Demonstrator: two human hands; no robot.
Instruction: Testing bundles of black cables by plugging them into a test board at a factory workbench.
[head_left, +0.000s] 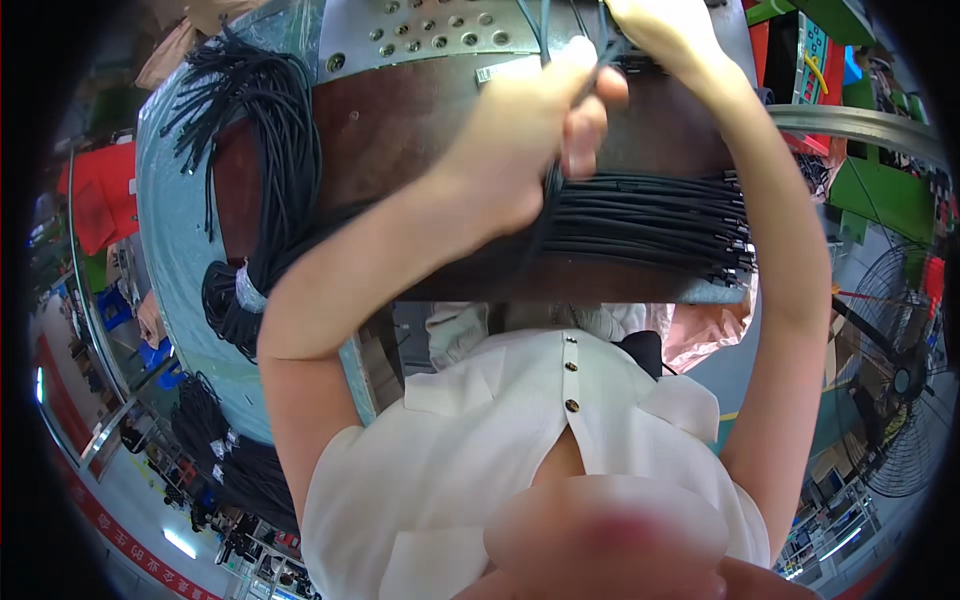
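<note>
My left hand (575,115) is closed round a few thin black cables (545,35), which run up from the fist past the top edge. Some blur lies over this hand. Farther right, my right hand (665,30) reaches to the upper edge beside the same cables; its fingers are cut off, so their grip is hidden. Below the left hand, a bundle of black cables (640,215) lies across the brown tabletop (400,120), with small metal ends at its right. Beyond the hands stands a metal plate (440,20) with rows of round holes.
At the left, a large bundle of black cables (285,130) bends over the table, tied with a pale band (250,290). More tied black cables (240,460) lie lower left. A metal rail (860,122) and a black fan (900,380) stand at the right.
</note>
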